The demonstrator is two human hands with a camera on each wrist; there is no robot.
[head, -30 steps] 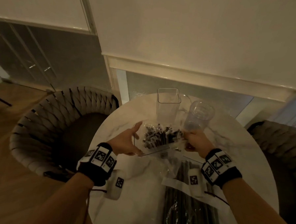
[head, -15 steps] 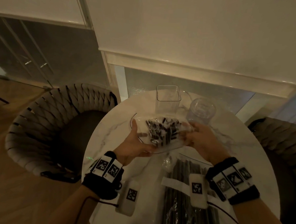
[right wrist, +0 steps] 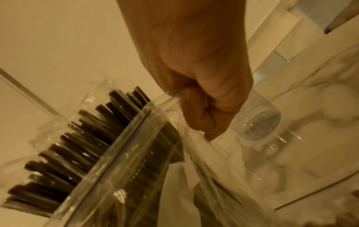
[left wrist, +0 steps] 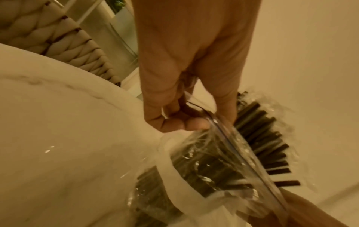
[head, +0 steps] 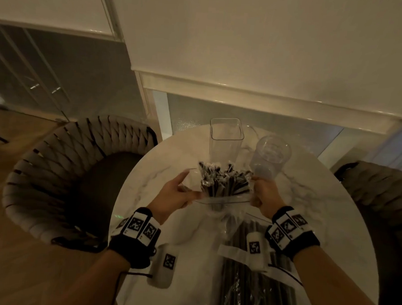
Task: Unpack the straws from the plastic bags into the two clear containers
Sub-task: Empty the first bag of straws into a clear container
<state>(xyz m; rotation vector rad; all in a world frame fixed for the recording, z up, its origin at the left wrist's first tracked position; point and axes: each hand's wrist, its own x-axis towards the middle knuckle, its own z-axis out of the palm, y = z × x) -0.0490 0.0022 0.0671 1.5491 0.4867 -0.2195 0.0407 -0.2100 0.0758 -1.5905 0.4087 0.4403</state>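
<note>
Above the middle of the marble counter (head: pixel 151 196), in the head view, a clear plastic bag (head: pixel 223 201) of dark straws (head: pixel 224 181) is held up between both hands. The left hand (head: pixel 174 195) pinches the bag's left edge; the right hand (head: pixel 264 194) is closed on its right edge. The straw tips fan out past the mouth, pointing toward the far side. Just beyond stand a square container (head: pixel 226 139) and, to its right, a round container (head: pixel 271 156); both look empty. A second bag of long straws (head: pixel 254 271) lies on the near part of the counter. A woven chair (head: pixel 61 168) stands to the left.

In the left wrist view, the left hand (left wrist: pixel 186 86) nips the bag's rim (left wrist: pixel 233 138) between thumb and curled fingers (left wrist: pixel 174 122); straws (left wrist: pixel 268 138) project beyond it.

In the right wrist view, the right hand (right wrist: pixel 204 99) is fisted round the film (right wrist: pixel 194 153), with the round container (right wrist: pixel 258 122) just behind it.

Assessment: the film is thin, slack and likely slippery, so the stiffer rim is the sound place to grip. The straws appear light and rigid but loose; they would probably slide and scatter if the bag is tipped fast. Gathering them as one bundle near mid-length seems safest. The containers look light and could topple if knocked.
</note>
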